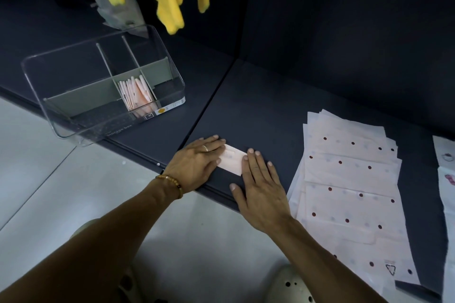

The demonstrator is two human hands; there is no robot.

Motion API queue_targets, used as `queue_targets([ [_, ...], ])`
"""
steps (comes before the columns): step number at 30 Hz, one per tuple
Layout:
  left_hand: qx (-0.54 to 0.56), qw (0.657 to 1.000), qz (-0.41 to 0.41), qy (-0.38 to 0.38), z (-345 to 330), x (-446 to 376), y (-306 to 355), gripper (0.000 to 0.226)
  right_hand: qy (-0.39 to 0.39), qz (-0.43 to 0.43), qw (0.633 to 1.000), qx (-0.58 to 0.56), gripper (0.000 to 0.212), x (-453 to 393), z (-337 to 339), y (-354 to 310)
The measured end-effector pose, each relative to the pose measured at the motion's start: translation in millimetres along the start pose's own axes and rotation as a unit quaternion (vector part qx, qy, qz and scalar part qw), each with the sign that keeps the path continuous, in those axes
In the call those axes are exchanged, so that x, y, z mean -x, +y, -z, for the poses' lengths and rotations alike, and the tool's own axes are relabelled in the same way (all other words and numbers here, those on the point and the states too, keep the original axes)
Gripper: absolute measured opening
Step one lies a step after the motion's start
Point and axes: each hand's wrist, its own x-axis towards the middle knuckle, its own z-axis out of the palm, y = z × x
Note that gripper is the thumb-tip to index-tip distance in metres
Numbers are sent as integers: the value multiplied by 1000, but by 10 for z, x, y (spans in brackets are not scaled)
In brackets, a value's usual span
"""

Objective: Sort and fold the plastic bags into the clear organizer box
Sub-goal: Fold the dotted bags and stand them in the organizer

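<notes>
A small folded pale pink plastic bag (232, 163) lies flat on the dark shelf near its front edge. My left hand (197, 163) presses on its left end with straight fingers, and my right hand (261, 188) presses flat on its right end. The clear organizer box (61, 130) stands to the left, overhanging the shelf edge, with grey dividers; several folded pink bags (136, 94) stand in its middle compartment. A stack of unfolded pale bags with dark red dots (349, 187) lies flat to the right of my hands.
More pale bags with other prints (446, 179) lie at the far right edge. Yellow cloths (170, 0) and a grey bag (118, 5) hang above the box. The dark shelf (258, 110) has a seam left of my hands; light floor (73, 192) lies below.
</notes>
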Motion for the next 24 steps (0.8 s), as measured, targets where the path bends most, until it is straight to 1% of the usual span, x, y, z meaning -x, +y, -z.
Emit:
queue_targets([
  [3,-9,998,57,24,53,24,-61,39,-4,2,1000,4,71,-11,-9,13],
  [6,10,983,152,98,144,-15,-54,34,-13,4,1000,8,72,-16,-21,23],
  [7,27,981,157,109,166,-51,-22,35,-12,5,1000,7,72,-15,-23,25],
  [8,41,983,145,100,179,-98,22,37,-7,4,1000,5,72,-16,-22,24],
  [10,53,991,118,44,178,-197,111,45,5,1,1000,-6,72,-12,-8,14],
  [11,50,992,117,18,168,-243,137,45,11,1,1000,-12,71,-8,2,9],
  [14,63,987,145,-23,162,-333,126,29,26,5,999,-40,66,-8,42,4],
  [16,86,985,146,-41,191,-352,100,16,36,-13,995,-87,55,-54,115,1],
  [19,141,980,132,-40,293,-311,69,6,73,-55,980,-175,42,-236,315,-36],
  [21,204,970,125,-32,415,-248,49,7,56,-25,980,-190,37,-408,454,-110],
  [24,236,964,121,-7,630,-139,-66,10,20,19,985,-170,22,-672,614,-298],
])
